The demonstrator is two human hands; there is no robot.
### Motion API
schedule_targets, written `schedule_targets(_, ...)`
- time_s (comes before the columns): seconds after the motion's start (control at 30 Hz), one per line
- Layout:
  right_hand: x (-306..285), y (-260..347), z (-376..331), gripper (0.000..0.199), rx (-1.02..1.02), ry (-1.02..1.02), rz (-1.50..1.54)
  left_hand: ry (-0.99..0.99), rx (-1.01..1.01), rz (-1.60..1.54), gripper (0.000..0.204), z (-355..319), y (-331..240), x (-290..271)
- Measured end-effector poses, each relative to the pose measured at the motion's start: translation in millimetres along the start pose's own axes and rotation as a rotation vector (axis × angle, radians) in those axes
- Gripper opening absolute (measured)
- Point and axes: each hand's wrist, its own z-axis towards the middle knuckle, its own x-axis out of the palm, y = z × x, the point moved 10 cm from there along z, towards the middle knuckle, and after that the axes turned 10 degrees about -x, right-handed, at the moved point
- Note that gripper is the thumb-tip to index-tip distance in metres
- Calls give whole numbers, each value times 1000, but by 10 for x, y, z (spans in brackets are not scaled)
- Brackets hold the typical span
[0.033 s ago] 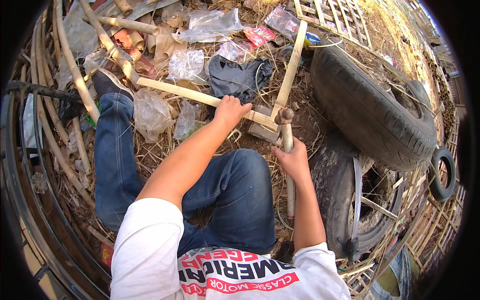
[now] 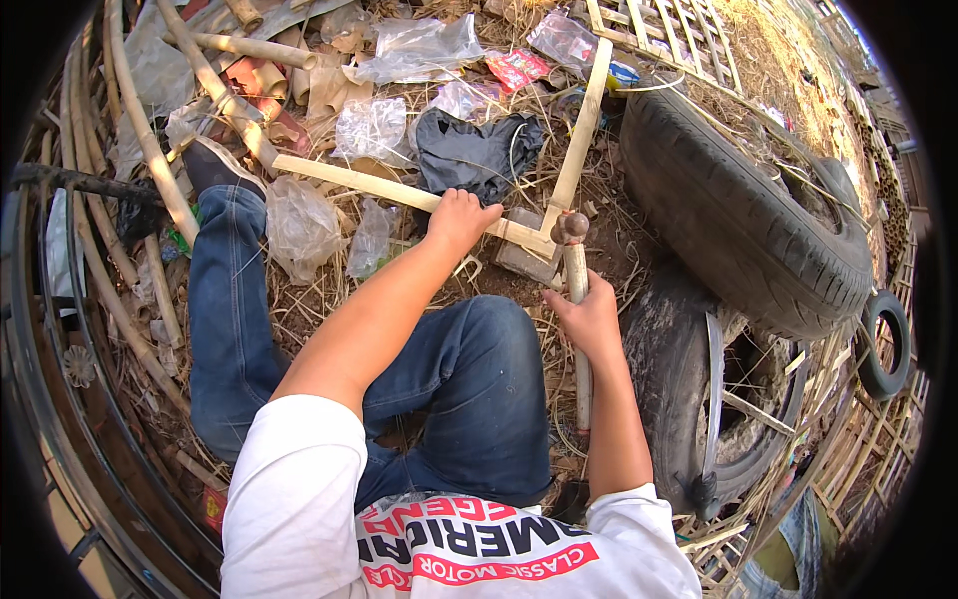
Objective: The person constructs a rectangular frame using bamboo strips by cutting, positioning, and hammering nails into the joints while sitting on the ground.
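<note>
My left hand point(image 2: 461, 222) is closed around a flat bamboo slat point(image 2: 344, 178) that lies slanting across the ground. The slat's right end meets the lower end of a second bamboo slat point(image 2: 579, 145), forming a V-shaped corner. Beneath that joint is a flat greyish block point(image 2: 526, 264). My right hand point(image 2: 593, 317) grips a hammer point(image 2: 577, 268) by its pale handle. Its rusty rounded head points away from me, just right of the corner, and the handle's butt reaches back beside my forearm. Whether the head touches the slats I cannot tell.
A large tyre point(image 2: 738, 205) leans at the right over a worn tyre point(image 2: 664, 384). Ahead lie a black plastic bag point(image 2: 477, 152) and clear plastic bags point(image 2: 302, 228). Bamboo poles point(image 2: 150, 120) stand at the left, and a bamboo lattice point(image 2: 669, 30) is at the far right.
The hammer has shifted very slightly right and up with my right hand. My left hand stays on the slat.
</note>
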Motion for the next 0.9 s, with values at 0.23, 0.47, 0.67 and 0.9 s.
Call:
schedule_targets(0.23, -2, 135, -69, 37, -65, -62, 36, 4, -2, -16, 33, -43, 67, 16)
schedule_targets(0.47, 103, -74, -26, 25, -93, -69, 106, -41, -7, -26, 29, 6, 2, -1)
schedule_targets(0.67, -23, 243, -156, 24, -167, -123, 111, -48, -9, -14, 30, -44, 62, 26)
schedule_targets(0.9, 106, -270, -33, 24, -108, -125, 44, 9, -11, 3, 30, 38, 5, 1)
